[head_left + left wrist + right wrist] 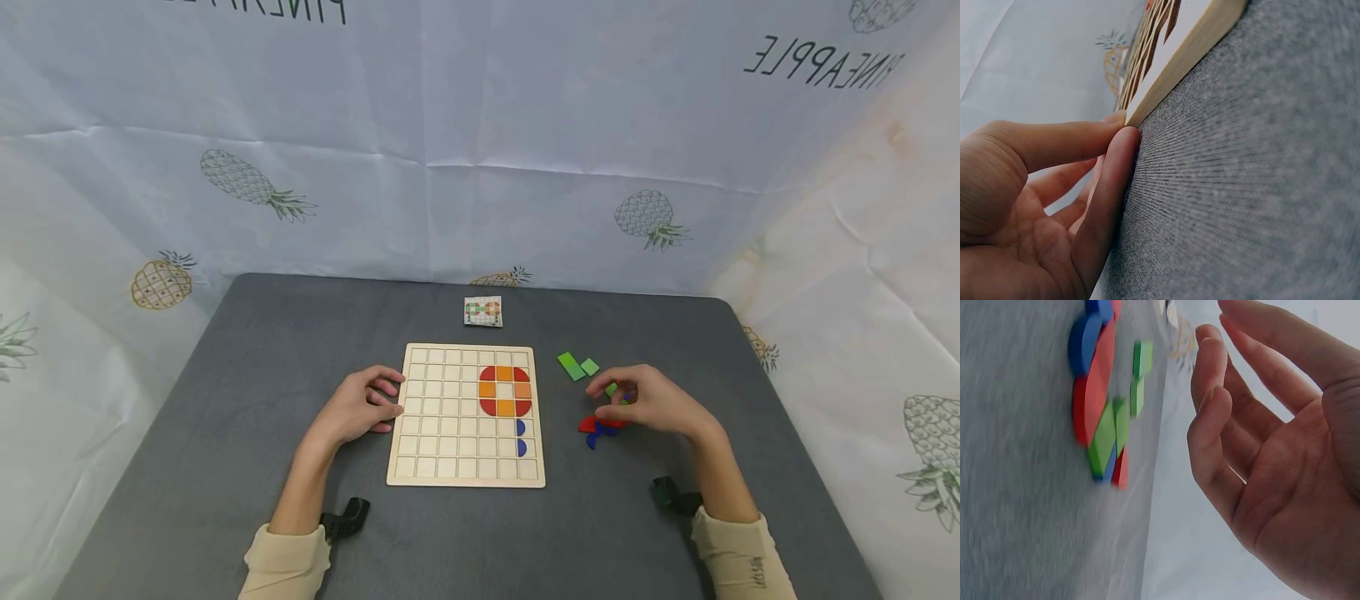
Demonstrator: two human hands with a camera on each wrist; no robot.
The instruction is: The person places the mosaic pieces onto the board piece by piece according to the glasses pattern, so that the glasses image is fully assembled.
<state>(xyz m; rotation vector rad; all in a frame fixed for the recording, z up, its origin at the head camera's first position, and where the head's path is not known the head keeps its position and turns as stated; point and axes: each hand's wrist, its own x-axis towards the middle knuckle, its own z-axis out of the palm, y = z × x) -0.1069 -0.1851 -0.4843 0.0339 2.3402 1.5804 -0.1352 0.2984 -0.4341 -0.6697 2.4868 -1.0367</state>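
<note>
A square wooden grid board (448,427) lies on the table. Orange and red pieces (505,373) form a ring on its right side, with two blue half-round pieces (521,447) below. My left hand (358,406) is at the board's left edge. In the left wrist view, its thumb and finger tips touch the pale rim (1179,62). My right hand (652,400) hovers over loose pieces right of the board, fingers loosely bent around nothing. Red pieces (1094,394), a blue piece (1084,345) and green pieces (1102,440) lie in a bunch, apart from the fingers.
A small printed pattern card (483,311) sits behind the board. Two green pieces (571,366) lie apart from the bunch, toward the back. The dark grey table (480,542) meets a pineapple-print cloth (480,208) at its back.
</note>
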